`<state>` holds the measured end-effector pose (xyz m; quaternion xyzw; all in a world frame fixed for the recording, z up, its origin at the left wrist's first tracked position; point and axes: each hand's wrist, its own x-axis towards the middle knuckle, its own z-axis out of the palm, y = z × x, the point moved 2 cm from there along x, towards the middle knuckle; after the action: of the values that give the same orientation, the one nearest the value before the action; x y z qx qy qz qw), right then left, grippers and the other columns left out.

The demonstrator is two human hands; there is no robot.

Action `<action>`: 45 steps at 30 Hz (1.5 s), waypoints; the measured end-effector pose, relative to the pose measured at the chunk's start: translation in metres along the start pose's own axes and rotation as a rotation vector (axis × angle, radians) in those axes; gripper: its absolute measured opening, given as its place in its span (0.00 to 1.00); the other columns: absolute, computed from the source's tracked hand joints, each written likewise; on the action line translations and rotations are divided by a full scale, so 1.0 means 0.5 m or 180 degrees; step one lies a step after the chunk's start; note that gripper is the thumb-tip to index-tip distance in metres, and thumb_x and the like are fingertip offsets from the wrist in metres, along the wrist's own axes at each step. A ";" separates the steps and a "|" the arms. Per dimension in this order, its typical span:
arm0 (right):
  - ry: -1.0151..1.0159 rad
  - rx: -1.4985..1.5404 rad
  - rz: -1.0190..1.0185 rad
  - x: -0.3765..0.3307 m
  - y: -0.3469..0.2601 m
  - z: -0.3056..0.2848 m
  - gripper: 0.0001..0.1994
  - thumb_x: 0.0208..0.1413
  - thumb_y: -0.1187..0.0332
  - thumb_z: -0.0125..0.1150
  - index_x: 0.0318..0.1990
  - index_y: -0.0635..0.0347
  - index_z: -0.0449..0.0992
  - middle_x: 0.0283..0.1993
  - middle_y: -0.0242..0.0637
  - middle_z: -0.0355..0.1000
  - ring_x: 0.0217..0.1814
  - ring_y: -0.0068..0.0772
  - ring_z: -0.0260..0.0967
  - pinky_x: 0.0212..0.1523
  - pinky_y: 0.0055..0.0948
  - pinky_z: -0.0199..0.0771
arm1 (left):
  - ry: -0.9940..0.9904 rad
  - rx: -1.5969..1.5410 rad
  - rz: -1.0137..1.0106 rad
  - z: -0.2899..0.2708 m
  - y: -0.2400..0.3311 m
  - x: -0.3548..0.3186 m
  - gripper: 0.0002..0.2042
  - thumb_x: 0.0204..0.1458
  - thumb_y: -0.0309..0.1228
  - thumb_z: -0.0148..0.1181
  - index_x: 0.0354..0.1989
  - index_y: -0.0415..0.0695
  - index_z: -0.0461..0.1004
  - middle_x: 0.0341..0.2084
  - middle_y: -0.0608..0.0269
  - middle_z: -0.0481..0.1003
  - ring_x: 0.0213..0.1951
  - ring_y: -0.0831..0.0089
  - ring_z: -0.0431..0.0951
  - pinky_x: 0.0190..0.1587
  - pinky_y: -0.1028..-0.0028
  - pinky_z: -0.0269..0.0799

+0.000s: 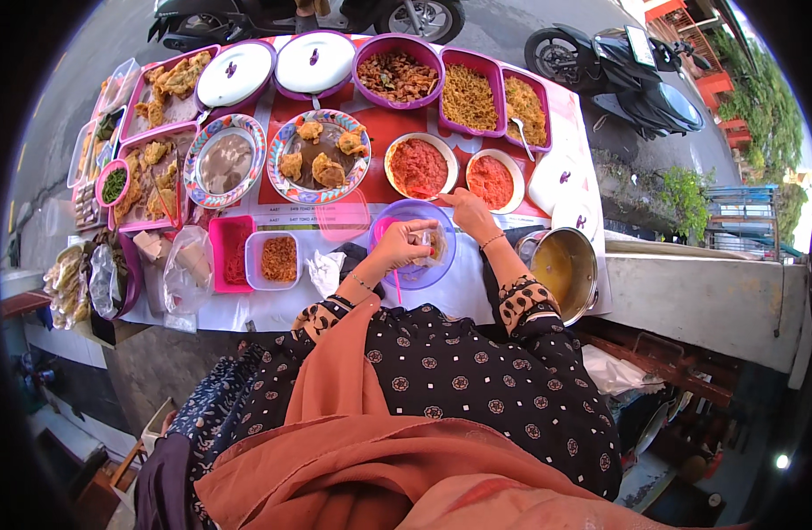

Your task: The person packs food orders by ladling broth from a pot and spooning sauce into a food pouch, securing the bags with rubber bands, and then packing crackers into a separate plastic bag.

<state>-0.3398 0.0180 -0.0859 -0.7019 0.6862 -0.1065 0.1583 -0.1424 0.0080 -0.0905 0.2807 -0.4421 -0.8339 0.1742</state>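
My left hand (399,248) is closed on a small clear plastic bag (436,245) with some food inside, held over a light purple bowl (421,276). My right hand (470,215) reaches to the near rim of a white bowl of red chili sauce (417,166). Its fingers are pinched together; what they grip is too small to make out. A second, smaller bowl of red sauce (492,182) stands just beyond that hand. Below my left hand shows a thin pink handle (397,287), partly hidden.
Trays of fried food (178,78), noodles (470,95) and a bowl of brown pieces (398,74) line the far side. Two white-lidded pots (314,62) stand there too. A metal pot of yellow liquid (561,272) sits at right. Motorbikes (614,79) are parked beyond the table.
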 end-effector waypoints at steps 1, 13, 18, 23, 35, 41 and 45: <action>0.0103 0.0112 -0.0171 0.002 -0.001 0.004 0.19 0.42 0.78 0.49 0.44 0.55 0.76 0.30 0.44 0.69 0.36 0.44 0.68 0.38 0.37 0.69 | -0.0028 0.0032 0.0031 0.001 0.001 0.001 0.28 0.38 0.16 0.59 0.53 0.38 0.68 0.23 0.70 0.73 0.20 0.88 0.68 0.23 0.84 0.65; -0.0601 0.1718 0.1062 0.066 0.020 0.049 0.18 0.38 0.75 0.53 0.42 0.56 0.78 0.25 0.46 0.73 0.23 0.36 0.70 0.29 0.31 0.70 | -0.0099 0.0061 0.0013 0.011 0.007 -0.007 0.27 0.38 0.15 0.58 0.53 0.38 0.68 0.22 0.70 0.73 0.20 0.87 0.69 0.23 0.83 0.66; -0.0743 0.2761 0.1712 0.051 0.011 0.027 0.19 0.37 0.75 0.55 0.42 0.60 0.79 0.19 0.29 0.70 0.18 0.19 0.60 0.21 0.21 0.60 | -0.0146 0.0174 -0.0071 -0.002 -0.002 -0.002 0.27 0.39 0.16 0.58 0.54 0.39 0.68 0.24 0.70 0.73 0.21 0.86 0.70 0.25 0.83 0.68; -0.0444 0.2960 0.1596 -0.027 -0.022 -0.070 0.19 0.41 0.76 0.52 0.45 0.62 0.77 0.20 0.24 0.66 0.19 0.12 0.55 0.19 0.16 0.52 | -0.0143 0.0180 -0.0004 -0.027 -0.014 0.007 0.26 0.41 0.16 0.59 0.54 0.38 0.67 0.28 0.67 0.75 0.25 0.85 0.73 0.28 0.81 0.72; -0.0617 0.1799 0.1584 -0.212 -0.104 -0.159 0.17 0.41 0.74 0.50 0.41 0.62 0.77 0.22 0.43 0.70 0.23 0.30 0.67 0.27 0.27 0.67 | -0.0180 0.0348 0.0051 -0.010 0.003 0.016 0.27 0.39 0.16 0.57 0.53 0.39 0.68 0.24 0.67 0.75 0.20 0.87 0.71 0.22 0.83 0.69; 0.0205 0.0226 0.0900 -0.220 -0.197 -0.094 0.14 0.46 0.78 0.47 0.41 0.64 0.75 0.30 0.53 0.70 0.33 0.52 0.70 0.35 0.42 0.70 | -0.0190 0.0438 0.0186 -0.005 0.009 0.003 0.27 0.39 0.16 0.57 0.54 0.40 0.68 0.25 0.69 0.75 0.23 0.88 0.71 0.25 0.84 0.69; 0.0330 0.0443 0.0867 -0.231 -0.224 -0.084 0.16 0.45 0.81 0.47 0.45 0.65 0.72 0.31 0.50 0.66 0.34 0.51 0.67 0.35 0.41 0.68 | -0.0055 0.0122 0.0129 -0.015 0.030 -0.011 0.27 0.38 0.16 0.58 0.54 0.39 0.68 0.27 0.69 0.75 0.26 0.88 0.71 0.30 0.83 0.70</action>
<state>-0.2550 0.1308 0.0023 -0.5832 0.7733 -0.1674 0.1839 -0.1326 -0.0021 -0.0798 0.2677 -0.4651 -0.8240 0.1818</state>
